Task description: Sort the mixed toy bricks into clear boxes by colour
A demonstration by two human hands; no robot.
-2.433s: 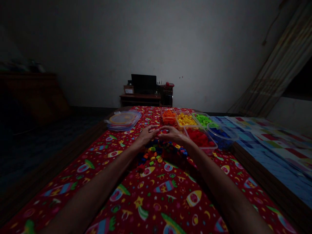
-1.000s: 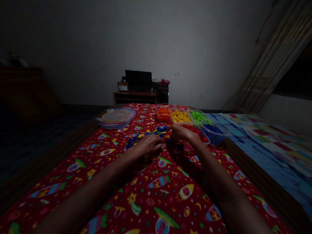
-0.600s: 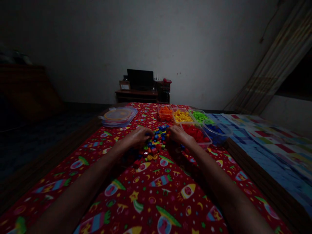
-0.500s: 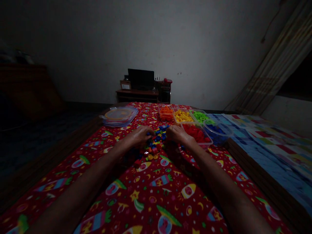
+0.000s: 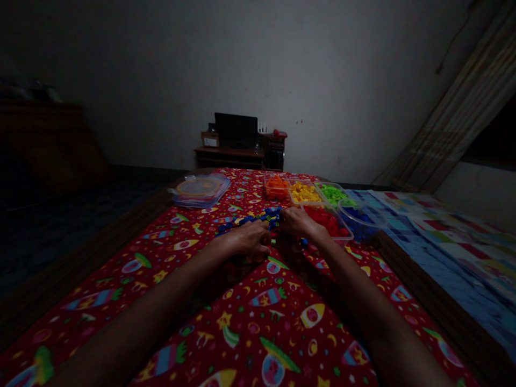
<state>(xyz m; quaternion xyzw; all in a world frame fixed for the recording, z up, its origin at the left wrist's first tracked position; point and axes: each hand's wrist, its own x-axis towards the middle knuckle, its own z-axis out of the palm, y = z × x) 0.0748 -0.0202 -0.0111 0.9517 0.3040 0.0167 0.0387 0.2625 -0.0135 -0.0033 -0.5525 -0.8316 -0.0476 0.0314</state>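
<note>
A pile of small plastic toy pieces (image 5: 271, 215), mostly blue with some yellow, lies on the red patterned tablecloth (image 5: 250, 322). My left hand (image 5: 253, 238) is over the near side of this pile, fingers curled down and covering the pieces beneath. Against the pile's right edge, my right hand (image 5: 296, 221) is closed, its fingertips pressed together. Whatever either hand grips is hidden. Beside my right hand stands a clear box of red pieces (image 5: 325, 219). A loose blue piece (image 5: 303, 242) lies just below that hand.
Behind the red box are tubs of orange pieces (image 5: 276, 187), yellow pieces (image 5: 304, 192) and green pieces (image 5: 332, 193). A round tub of blue pieces (image 5: 363, 217) stands at the right table edge. Stacked lids (image 5: 201, 191) lie at the left. A bed (image 5: 427, 226) adjoins the right side.
My left hand has moved right and nearer to me, and its fingers have curled. It now covers the red and yellow pieces at the near side. My right hand has barely moved.
</note>
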